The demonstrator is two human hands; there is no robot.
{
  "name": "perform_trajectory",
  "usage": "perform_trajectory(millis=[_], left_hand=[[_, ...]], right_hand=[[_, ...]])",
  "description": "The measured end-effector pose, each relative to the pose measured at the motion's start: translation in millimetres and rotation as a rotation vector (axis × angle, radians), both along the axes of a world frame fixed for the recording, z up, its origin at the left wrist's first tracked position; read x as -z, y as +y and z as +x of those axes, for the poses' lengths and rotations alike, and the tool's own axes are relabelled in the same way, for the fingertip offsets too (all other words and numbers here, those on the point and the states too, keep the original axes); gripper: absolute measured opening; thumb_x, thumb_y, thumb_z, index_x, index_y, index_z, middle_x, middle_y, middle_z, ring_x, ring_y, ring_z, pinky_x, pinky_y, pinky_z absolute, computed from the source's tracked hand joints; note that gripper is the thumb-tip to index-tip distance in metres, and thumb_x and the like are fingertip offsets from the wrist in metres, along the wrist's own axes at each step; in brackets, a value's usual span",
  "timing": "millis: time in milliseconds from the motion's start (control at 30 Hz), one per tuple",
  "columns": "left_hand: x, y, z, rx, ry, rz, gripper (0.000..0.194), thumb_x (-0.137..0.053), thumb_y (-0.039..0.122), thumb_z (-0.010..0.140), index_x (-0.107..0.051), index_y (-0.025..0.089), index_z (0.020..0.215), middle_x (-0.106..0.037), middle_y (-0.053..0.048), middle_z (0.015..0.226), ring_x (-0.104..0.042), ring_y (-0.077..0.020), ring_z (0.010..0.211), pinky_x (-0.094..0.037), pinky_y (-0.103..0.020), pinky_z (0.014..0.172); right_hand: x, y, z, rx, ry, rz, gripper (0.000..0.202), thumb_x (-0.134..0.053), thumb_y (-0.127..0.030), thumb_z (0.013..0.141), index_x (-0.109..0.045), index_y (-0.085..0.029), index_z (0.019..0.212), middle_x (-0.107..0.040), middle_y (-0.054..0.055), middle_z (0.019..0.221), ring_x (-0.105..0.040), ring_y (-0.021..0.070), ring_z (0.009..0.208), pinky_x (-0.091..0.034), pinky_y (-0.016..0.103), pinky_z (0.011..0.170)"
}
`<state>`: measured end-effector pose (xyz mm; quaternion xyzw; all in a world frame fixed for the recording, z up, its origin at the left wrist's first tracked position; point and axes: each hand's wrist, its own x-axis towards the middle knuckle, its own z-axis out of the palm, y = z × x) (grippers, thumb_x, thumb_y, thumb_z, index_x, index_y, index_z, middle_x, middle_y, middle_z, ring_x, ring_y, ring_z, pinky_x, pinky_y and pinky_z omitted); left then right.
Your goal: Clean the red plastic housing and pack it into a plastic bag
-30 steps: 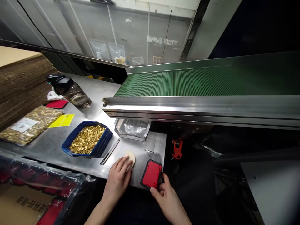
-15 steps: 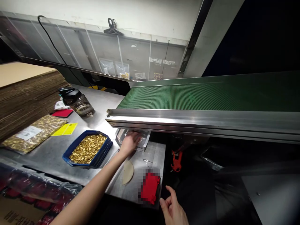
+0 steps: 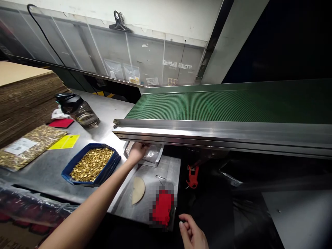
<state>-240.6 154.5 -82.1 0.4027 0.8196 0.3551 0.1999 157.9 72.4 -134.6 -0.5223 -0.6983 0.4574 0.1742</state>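
Note:
My left hand (image 3: 138,152) reaches into a shallow clear-walled tray (image 3: 157,162) below the conveyor's edge. Its fingers are curled together over a clear plastic bag (image 3: 153,152), and what they hold, if anything, is hidden. Low in the view, my right hand (image 3: 192,232) is loosely curled, with a small gap between thumb and forefinger and nothing seen in it. Left of that hand, a red item (image 3: 163,207), blurred by pixels, lies at the corner of the metal table. A beige half-round piece (image 3: 138,190) and a small wire-like metal piece (image 3: 160,177) lie nearby.
A green conveyor belt (image 3: 181,106) with a metal side rail runs rightward above the tray. On the left are a blue bin (image 3: 64,173) of small gold pieces, a filled bag (image 3: 33,143), a bottle (image 3: 83,112) and stacked cardboard (image 3: 26,98). An orange-red tool (image 3: 193,177) hangs beside the table.
My left hand has shifted left within the tray and its fingers have drawn in. The right hand's forefinger has curled closer to the thumb. The whole view has shifted slightly.

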Motion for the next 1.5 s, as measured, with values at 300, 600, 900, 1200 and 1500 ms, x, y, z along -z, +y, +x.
perform_trajectory(millis=[300, 600, 900, 1200, 1500], left_hand=[[-22.7, -44.9, 46.6, -0.053, -0.105, 0.198, 0.034, -0.060, 0.048, 0.100, -0.067, 0.017, 0.088, -0.067, -0.002, 0.084, -0.064, -0.0212, 0.081, -0.051, -0.036, 0.078], [-58.4, -96.5, 116.2, 0.076, -0.377, 0.260, 0.041, -0.054, 0.055, 0.100, -0.059, 0.021, 0.077, -0.053, 0.001, 0.072, -0.052, -0.0195, 0.070, -0.042, -0.027, 0.066], [-55.4, -131.6, 130.1, -0.004, -0.573, 0.222, 0.046, -0.058, 0.061, 0.097, -0.055, 0.021, 0.075, -0.041, 0.005, 0.063, -0.037, -0.0145, 0.057, -0.031, -0.024, 0.053], [-71.3, -132.3, 119.6, 0.283, -0.684, 0.067, 0.038, -0.087, 0.043, 0.077, -0.074, 0.024, 0.108, -0.058, 0.001, 0.079, -0.054, -0.0176, 0.069, -0.044, -0.025, 0.063], [-66.1, -119.4, 151.0, 0.208, -0.874, 0.124, 0.036, -0.056, 0.051, 0.101, -0.065, 0.020, 0.086, -0.061, -0.003, 0.080, -0.057, -0.0216, 0.079, -0.049, -0.032, 0.078]], right_hand=[[-57.1, 17.1, -30.2, -0.078, 0.161, 0.004, 0.043, -0.048, -0.059, 0.101, -0.075, -0.025, 0.096, -0.074, 0.009, 0.091, -0.069, 0.0244, 0.078, -0.053, 0.030, 0.068], [-110.1, 58.3, -120.3, -0.282, 0.202, 0.252, 0.053, -0.073, -0.047, 0.090, -0.054, -0.024, 0.133, -0.062, 0.011, 0.130, -0.061, 0.0285, 0.120, -0.049, 0.040, 0.103], [-119.2, 58.0, -106.0, -0.529, 0.144, 0.143, 0.026, -0.063, -0.038, 0.100, -0.063, -0.023, 0.080, -0.065, -0.002, 0.077, -0.058, 0.0145, 0.069, -0.038, 0.026, 0.065], [-114.4, 53.1, -72.6, -0.409, 0.501, -0.649, 0.055, -0.054, -0.066, 0.098, -0.059, -0.017, 0.073, -0.060, -0.001, 0.058, -0.048, 0.0087, 0.046, -0.037, 0.020, 0.049], [-115.1, 50.9, -45.0, -0.460, 0.438, -0.791, 0.056, -0.053, -0.061, 0.099, -0.066, -0.014, 0.072, -0.061, 0.000, 0.057, -0.049, 0.0080, 0.045, -0.036, 0.019, 0.048]])
